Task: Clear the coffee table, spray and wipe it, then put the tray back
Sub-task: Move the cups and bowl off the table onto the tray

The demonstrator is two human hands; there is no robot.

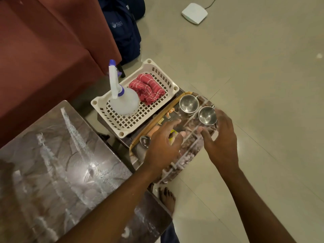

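Observation:
The patterned tray (190, 155) sits low beside the coffee table (57, 163), carrying two steel cups (189, 103) (207, 115) and a spoon (145, 141). My left hand (162, 146) hovers over the tray's middle with fingers spread and relaxed. My right hand (221, 137) is above the tray's right edge, close to the nearer cup, fingers loosely bent and holding nothing. The tabletop shows wet streaks. A white basket (108, 102) next to the tray holds the spray bottle (121, 97) and a red cloth (148, 88).
A maroon sofa (43, 50) stands behind the table. A dark blue bag (124, 28) leans by it. A white device (194, 13) with a cable lies on the tiled floor. My bare foot (167, 199) is beside the table corner.

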